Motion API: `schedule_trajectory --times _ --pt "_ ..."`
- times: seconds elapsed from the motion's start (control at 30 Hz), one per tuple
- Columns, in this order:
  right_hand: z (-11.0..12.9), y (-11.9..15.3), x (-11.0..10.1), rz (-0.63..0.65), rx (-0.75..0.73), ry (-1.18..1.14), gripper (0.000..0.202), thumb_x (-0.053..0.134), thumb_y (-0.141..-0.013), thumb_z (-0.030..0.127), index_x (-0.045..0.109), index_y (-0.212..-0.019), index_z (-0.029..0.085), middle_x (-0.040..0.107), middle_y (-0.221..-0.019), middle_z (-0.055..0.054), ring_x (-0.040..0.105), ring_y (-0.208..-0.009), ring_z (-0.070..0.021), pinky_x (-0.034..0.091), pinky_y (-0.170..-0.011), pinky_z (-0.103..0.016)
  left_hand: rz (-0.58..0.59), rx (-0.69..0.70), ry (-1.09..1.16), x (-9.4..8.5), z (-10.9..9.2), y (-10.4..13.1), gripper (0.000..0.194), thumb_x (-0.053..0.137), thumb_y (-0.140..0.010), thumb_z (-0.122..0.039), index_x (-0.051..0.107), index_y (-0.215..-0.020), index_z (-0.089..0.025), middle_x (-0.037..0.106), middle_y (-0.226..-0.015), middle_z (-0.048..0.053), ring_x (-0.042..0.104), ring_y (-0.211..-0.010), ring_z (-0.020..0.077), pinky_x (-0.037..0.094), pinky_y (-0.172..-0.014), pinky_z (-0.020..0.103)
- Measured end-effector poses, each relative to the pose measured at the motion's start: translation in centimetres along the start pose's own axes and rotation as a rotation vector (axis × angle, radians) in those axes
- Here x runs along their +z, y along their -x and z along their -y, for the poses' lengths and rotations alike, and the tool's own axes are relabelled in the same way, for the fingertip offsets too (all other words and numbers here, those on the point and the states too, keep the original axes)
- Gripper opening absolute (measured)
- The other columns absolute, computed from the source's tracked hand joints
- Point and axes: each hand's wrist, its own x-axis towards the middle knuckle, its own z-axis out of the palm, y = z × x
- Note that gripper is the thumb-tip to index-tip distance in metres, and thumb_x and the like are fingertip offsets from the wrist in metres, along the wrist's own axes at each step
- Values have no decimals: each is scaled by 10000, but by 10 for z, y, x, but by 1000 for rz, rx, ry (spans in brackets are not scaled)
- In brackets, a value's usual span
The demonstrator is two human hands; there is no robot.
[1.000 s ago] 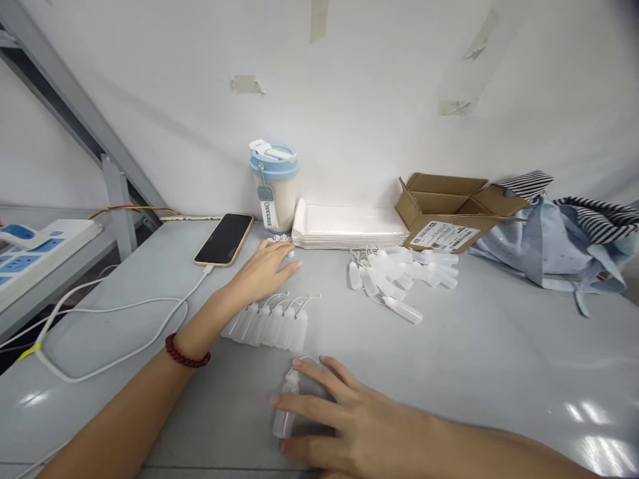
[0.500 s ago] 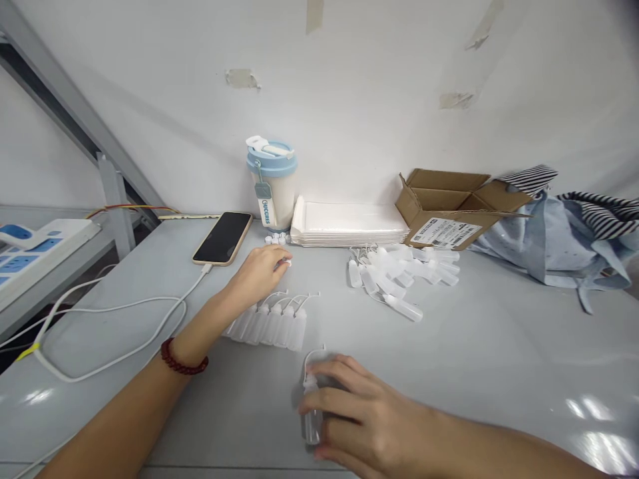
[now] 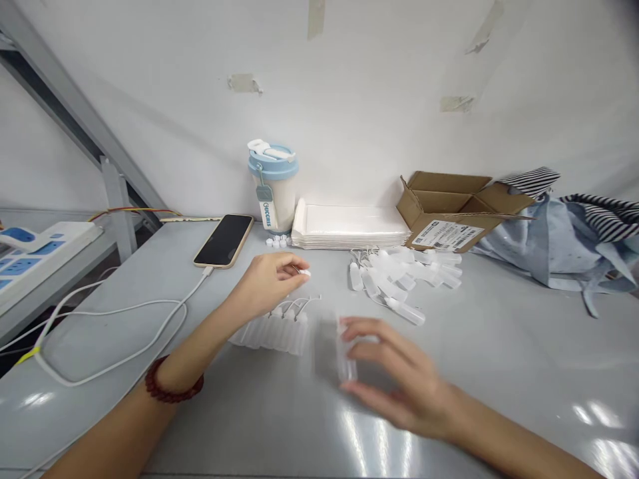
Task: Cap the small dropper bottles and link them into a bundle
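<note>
My left hand (image 3: pixel 272 283) pinches a small white cap (image 3: pixel 305 273) above the grey table, just behind a row of bottles. That row of several clear bottles (image 3: pixel 274 332) lies side by side, with thin tubes at their tops. To the right of the row, my right hand (image 3: pixel 394 372) holds a single clear bottle (image 3: pixel 346 352) between fingers and thumb; both are blurred. Several small white caps (image 3: pixel 278 241) sit at the foot of the blue-lidded cup. A loose pile of bottles (image 3: pixel 399 273) lies in front of the cardboard box.
The cup (image 3: pixel 282 193) stands by the wall beside a stack of white packets (image 3: pixel 349 223). Farther right are an open cardboard box (image 3: pixel 444 206) and a blue bag (image 3: pixel 539 233). A phone (image 3: pixel 224 239) with a white cable and a power strip (image 3: pixel 44 253) are on the left.
My left hand has moved right and away from the caps by the cup, with a cap now visible in its fingers. My right hand has carried the single bottle up and to the right.
</note>
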Motion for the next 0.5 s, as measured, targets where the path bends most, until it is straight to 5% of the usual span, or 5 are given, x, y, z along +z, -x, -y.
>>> schedule_trajectory --times 0.13,0.2,0.5 --pt "-10 -3 -19 -297 288 -172 257 591 -844 220 545 -1097 228 557 -1136 -101 539 -1096 -229 507 -868 -378 160 -170 393 12 -26 14 249 625 -783 -417 680 -874 -192 712 -712 18 678 -697 182 536 -651 271" --pt "-13 -5 -23 -350 386 -334 234 548 -876 257 552 -1110 253 566 -1156 -86 526 -1135 -226 514 -868 -366 250 -261 586 20 -35 19 199 674 -754 -383 709 -826 -200 710 -697 12 668 -685 166 529 -700 272" --pt "-14 -4 -16 -246 500 -770 217 541 -880 354 559 -1065 241 585 -1173 -76 567 -1085 -220 469 -924 -391 211 -459 1011 38 -44 30 181 697 -755 -329 733 -876 -199 725 -921 42 648 -884 169 454 -944 320"
